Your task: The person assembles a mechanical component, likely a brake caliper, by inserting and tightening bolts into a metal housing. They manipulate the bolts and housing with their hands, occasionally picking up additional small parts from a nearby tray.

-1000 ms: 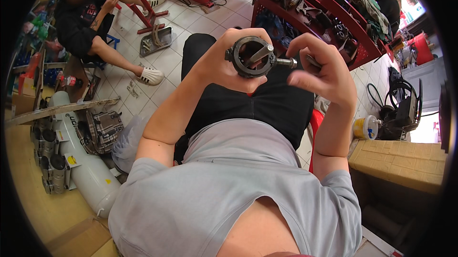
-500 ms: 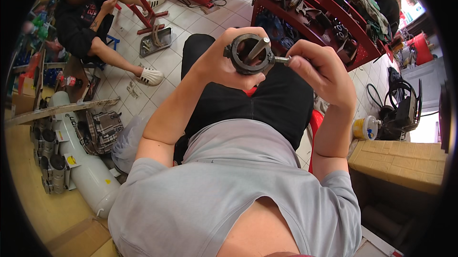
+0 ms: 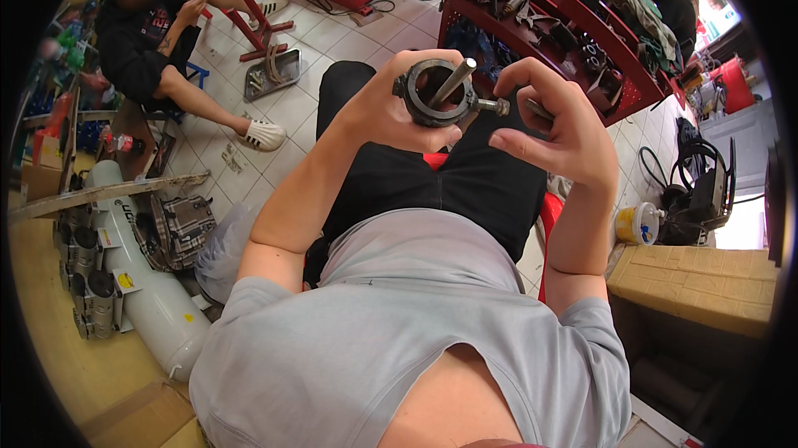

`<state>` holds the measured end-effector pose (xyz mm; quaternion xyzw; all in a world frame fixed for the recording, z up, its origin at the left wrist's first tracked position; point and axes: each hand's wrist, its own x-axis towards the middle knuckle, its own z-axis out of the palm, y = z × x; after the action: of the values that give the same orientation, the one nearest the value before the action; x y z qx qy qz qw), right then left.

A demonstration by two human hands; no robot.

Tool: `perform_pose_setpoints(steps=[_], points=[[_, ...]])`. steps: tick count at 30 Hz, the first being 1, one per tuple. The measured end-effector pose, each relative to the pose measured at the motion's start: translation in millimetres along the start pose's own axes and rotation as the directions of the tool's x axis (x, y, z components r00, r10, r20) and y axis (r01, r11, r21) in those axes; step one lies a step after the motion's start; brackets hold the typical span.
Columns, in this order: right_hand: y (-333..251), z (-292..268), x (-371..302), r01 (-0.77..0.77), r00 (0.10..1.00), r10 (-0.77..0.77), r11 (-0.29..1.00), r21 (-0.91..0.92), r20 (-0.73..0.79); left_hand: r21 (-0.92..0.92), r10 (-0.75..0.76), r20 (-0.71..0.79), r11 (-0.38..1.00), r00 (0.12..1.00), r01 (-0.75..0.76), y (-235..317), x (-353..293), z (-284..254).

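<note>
A dark, ring-shaped metal clamp is gripped in my left hand, its fingers wrapped round the ring's outer side above my lap. Across the ring's opening a bare metal rod slants up to the right; whether it is fixed to the ring I cannot tell. From the ring's right side sticks out a bolt with its head outward. My right hand is just right of that bolt head, apart from it, thumb and forefinger spread. A greyish shape by its curled fingers is too unclear to name.
Ahead right stands a red tool cart loaded with parts. A seated person is at the far left, near a metal tray. A white cylinder lies left, a cardboard box right. Another person is behind the cart.
My right hand has let go of the bolt, and its thumb and forefinger have spread apart. The rod in the ring leans a little further right. My left hand stays nearly still.
</note>
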<state>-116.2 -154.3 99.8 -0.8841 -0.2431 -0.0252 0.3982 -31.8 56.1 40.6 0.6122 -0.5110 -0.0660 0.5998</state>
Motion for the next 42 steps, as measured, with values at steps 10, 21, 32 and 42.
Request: perform_pose_setpoints(steps=[10,21,32,42], points=[[2.3,1.9,0.1,0.036,0.999,-0.035,0.998,0.046,-0.019,0.035,0.005,0.004,0.999,1.000,-0.005,7.5,2.0,0.1],[2.3,1.2,-0.6,0.016,0.999,-0.016,1.000,-0.004,-0.027,0.089,0.024,0.012,0.996,1.000,-0.025,7.9,1.6,1.1],[7.5,3.1,-2.5,-0.039,0.999,0.039,0.999,0.013,-0.006,0.093,0.033,0.040,0.995,0.999,-0.037,7.5,2.8,0.3],[7.2,5.0,-1.9,0.007,1.000,-0.008,1.000,-0.020,-0.009,0.072,0.042,0.062,0.996,0.997,-0.047,3.6,2.4,0.1]])
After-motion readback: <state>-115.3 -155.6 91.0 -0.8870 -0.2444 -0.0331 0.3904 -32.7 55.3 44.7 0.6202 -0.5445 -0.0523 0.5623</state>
